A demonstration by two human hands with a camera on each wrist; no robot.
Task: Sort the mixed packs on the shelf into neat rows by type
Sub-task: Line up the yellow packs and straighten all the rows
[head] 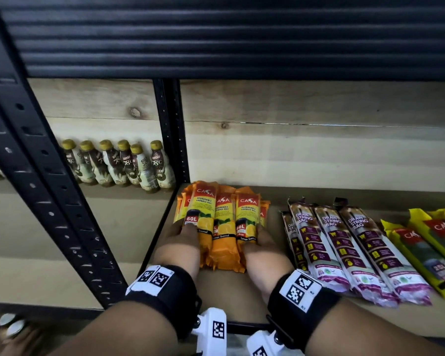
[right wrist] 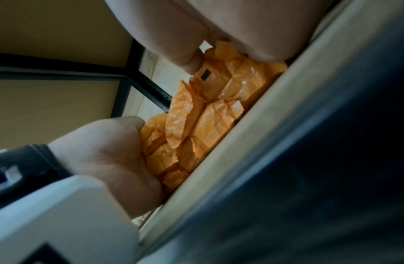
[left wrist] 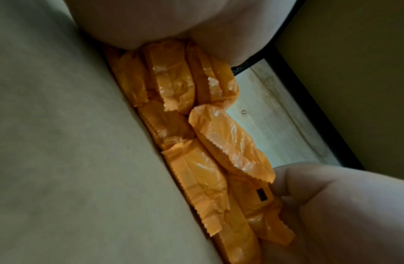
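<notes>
A bundle of several orange lemon-scented garbage bag packs lies on the brown shelf board, close to the left post. My left hand grips its left side with the thumb on top of a pack. My right hand grips the right side the same way. In the left wrist view the crimped pack ends show between my left palm and my right hand. The right wrist view shows the same packs squeezed between both hands. To the right lie purple drawstring bag packs, then yellow packs.
A black upright post stands just behind and left of the orange bundle. Several brown coffee bottles stand in the neighbouring bay. A dark ribbed shelf hangs overhead. A strip of bare board separates the orange packs from the purple ones.
</notes>
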